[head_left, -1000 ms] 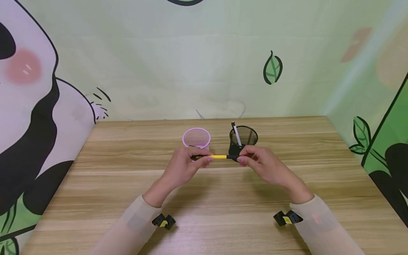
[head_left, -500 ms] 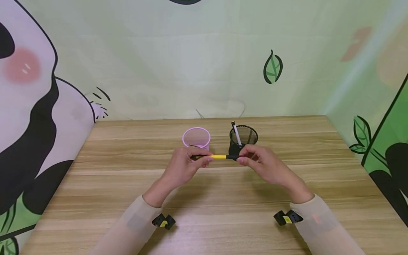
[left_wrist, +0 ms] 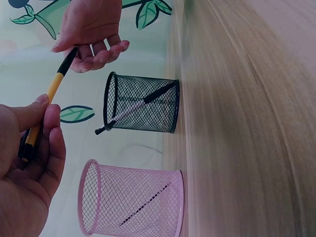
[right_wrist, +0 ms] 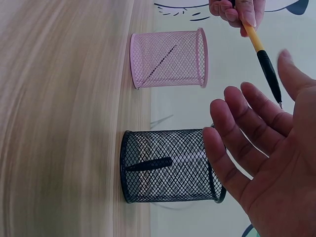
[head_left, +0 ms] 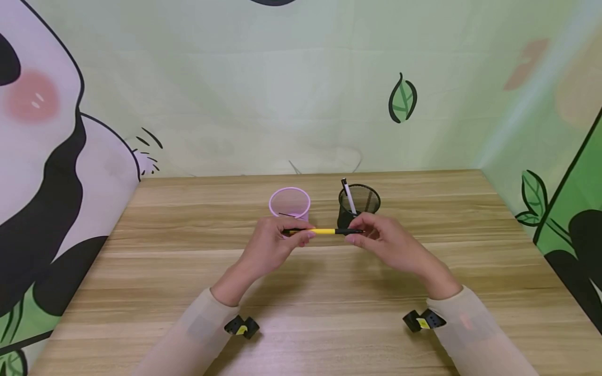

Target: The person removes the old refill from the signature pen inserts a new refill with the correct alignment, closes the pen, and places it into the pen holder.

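A yellow pen with black ends [head_left: 324, 231] hangs level above the table in the head view. My left hand [head_left: 269, 245] pinches its rear part between thumb and fingers. At the other end, the pen's pointed tip lies between the parted thumb and fingers of my right hand [head_left: 395, 243]. The right wrist view shows those right-hand fingers [right_wrist: 261, 118] loosely bent and apart from the thumb, not gripping the pen. Behind the hands stand a pink mesh pen cup [left_wrist: 133, 177] and a black mesh pen cup [left_wrist: 143, 121].
A white pen with black ends [head_left: 350, 198] leans in the black cup. Inside the pink cup slants a thin dark stick [left_wrist: 145, 204]. Both cups stand near the back of the wooden table [head_left: 301, 313], before a printed wall [head_left: 226, 104].
My right thumb and fingers have parted from the pen's tip, and the black tip now shows between them. The left hand keeps its pinch in the same place.
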`<state>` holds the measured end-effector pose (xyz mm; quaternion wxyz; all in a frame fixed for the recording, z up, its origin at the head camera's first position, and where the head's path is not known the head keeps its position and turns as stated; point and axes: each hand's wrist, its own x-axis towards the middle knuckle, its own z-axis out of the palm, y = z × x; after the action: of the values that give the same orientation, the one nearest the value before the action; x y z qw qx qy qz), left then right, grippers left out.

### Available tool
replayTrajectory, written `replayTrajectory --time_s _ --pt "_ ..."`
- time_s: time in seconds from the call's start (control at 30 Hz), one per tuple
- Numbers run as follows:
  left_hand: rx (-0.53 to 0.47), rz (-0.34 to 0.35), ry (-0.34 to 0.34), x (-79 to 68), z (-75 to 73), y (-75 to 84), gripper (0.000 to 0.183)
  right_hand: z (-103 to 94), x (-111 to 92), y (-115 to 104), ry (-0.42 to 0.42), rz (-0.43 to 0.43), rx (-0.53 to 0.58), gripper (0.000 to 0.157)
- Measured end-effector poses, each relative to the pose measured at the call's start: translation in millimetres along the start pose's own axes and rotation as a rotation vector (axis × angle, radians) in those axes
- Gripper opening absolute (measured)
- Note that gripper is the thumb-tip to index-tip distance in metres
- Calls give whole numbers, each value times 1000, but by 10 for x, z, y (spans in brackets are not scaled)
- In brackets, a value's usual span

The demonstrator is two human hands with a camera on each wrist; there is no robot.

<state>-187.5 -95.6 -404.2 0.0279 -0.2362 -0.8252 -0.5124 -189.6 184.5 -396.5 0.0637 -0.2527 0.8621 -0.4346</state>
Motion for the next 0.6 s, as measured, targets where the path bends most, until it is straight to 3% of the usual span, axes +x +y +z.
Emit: replayTrajectory --time_s 0.07,0.27,0.6 --pt "-2 0 1 0 -1 2 13 0 5 4 3 4 9 13" --pt "20 26 8 3 8 9 12 1 17 19 16 -13 10 37" --pt "32 32 6 2 12 32 12 2 7 -5 19 -40 -16 41"
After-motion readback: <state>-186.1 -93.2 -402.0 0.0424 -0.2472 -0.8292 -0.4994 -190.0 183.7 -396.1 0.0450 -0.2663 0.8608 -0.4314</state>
